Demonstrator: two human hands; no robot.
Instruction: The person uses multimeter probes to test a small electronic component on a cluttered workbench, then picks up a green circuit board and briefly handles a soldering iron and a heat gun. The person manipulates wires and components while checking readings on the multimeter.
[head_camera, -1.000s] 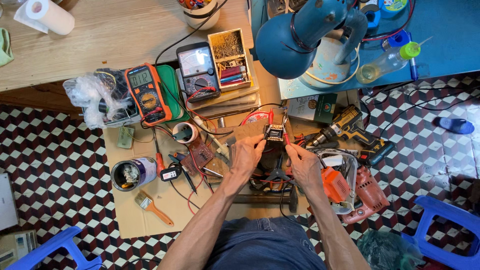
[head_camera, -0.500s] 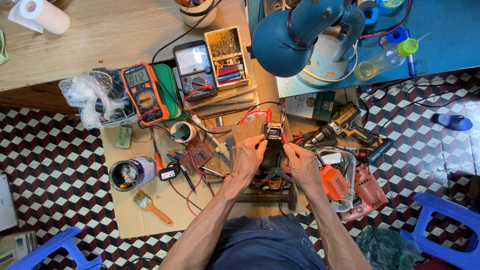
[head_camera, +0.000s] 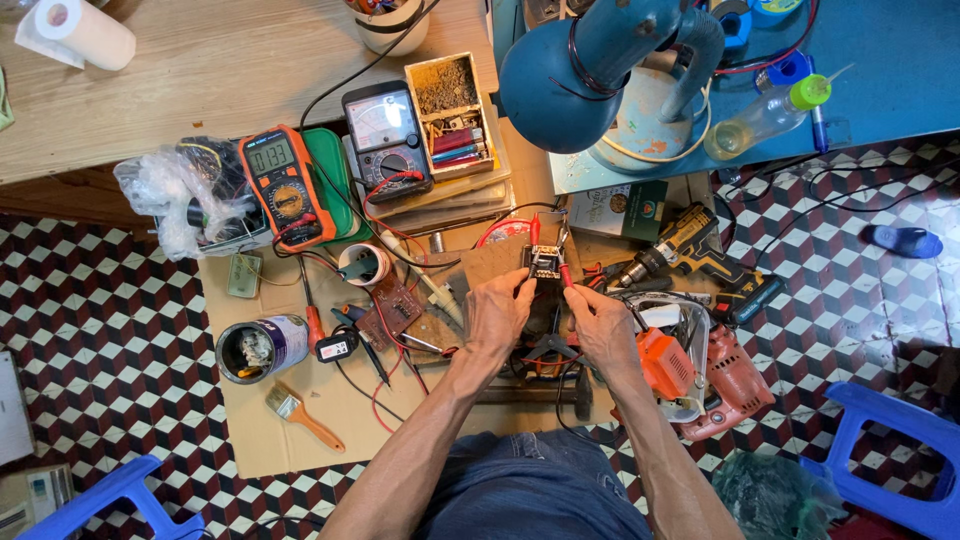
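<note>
— Both hands are closed in a fine pinch: the left hand has its grip on a small black circuit module, fingertips at its lower left edge, and the right hand pinches a red probe like a pen, tip at the module's right side.

— Where does the module sit in the scene?

— Lifted just above the cardboard sheet on the floor, at about twelve o'clock from both hands. A second red probe tip stands at the module's top edge; I cannot tell what holds it there.

— And the meter?

— An orange digital multimeter lies well off at ten o'clock from the left hand, display lit, its red leads trailing toward the hands. An analog meter lies beside it, at eleven o'clock.

— So which step is this?

— By my judgement, a reading being taken on the module, probes on contacts. The next move calls for a steady probe tip, so that it does not slip across neighbouring contacts, and a glance over at the display.

— Anything crowding them?

— A yellow cordless drill at two o'clock and an orange power tool just beside the right wrist.
</note>
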